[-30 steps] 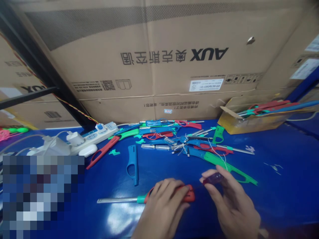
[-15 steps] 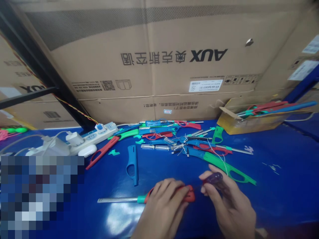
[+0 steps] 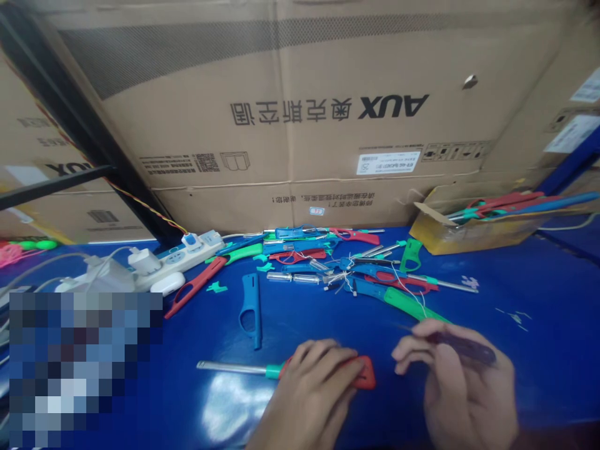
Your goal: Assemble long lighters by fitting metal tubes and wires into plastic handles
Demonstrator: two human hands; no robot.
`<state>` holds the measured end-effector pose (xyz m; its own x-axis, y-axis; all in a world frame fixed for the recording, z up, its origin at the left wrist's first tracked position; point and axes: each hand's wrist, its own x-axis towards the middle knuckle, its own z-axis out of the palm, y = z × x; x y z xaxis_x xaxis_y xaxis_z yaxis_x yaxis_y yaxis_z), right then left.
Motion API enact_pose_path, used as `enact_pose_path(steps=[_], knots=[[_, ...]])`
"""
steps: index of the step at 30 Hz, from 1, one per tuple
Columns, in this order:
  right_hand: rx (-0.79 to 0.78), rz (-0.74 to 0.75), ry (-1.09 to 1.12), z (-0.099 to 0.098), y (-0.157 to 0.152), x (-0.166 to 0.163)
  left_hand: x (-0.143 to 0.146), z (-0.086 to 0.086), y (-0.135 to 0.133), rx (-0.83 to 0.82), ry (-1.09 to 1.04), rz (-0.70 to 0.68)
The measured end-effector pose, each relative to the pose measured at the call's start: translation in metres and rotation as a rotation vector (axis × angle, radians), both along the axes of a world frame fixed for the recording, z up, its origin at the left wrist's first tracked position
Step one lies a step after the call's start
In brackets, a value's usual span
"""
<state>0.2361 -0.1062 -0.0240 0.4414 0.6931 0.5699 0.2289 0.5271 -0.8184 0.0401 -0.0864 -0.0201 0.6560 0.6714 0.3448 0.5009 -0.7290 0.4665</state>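
Observation:
My left hand is closed over a red long-necked lighter, which lies on the blue tabletop. Its metal tube with a green collar points left, and the red end shows beyond my fingers. To the right, my right hand grips a screwdriver by its dark purple handle. The thin shaft points left, apart from the lighter. Beyond my left hand lies a blue lighter shell. A green shell is partly hidden behind my right hand.
Lighter shells, metal tubes, clear cylinders and wires form a pile at the back. An open cardboard box holding lighters stands at back right. A white power strip with plugs is on the left. A large carton stands behind.
My right hand has moved right with the screwdriver, away from the lighter's end, and the screwdriver has turned in the hand. My left hand keeps its hold, slightly further right in view.

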Motion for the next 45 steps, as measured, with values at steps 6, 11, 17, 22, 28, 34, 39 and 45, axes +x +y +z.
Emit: enact_pose_path(steps=[6,11,17,22,28,34,39,45], knots=[[0.021,0.03,-0.598,-0.004,0.004,0.001,0.002,0.002,0.0,-0.052,-0.028,-0.032],[0.03,-0.011,-0.899,-0.009,0.015,-0.005,0.001,0.002,-0.005,-0.166,-0.068,-0.011],[-0.202,0.23,-1.083,-0.021,0.013,-0.008,-0.004,-0.003,-0.006,-0.251,-0.305,0.007],[-0.374,0.413,-1.009,-0.011,0.014,-0.014,-0.005,-0.007,-0.001,-0.229,-0.424,0.007],[-0.285,0.384,-1.082,-0.015,0.012,-0.015,-0.009,-0.005,-0.008,-0.096,-0.44,0.043],[-0.202,0.315,-1.169,-0.015,0.01,-0.015,-0.014,0.004,-0.013,-0.09,-0.412,-0.103],[-0.27,0.336,-1.153,-0.003,0.013,-0.018,-0.013,0.003,-0.011,-0.129,-0.41,-0.113],[-0.246,0.278,-1.044,-0.01,0.014,-0.019,-0.009,-0.01,-0.005,-0.155,-0.328,-0.105]])
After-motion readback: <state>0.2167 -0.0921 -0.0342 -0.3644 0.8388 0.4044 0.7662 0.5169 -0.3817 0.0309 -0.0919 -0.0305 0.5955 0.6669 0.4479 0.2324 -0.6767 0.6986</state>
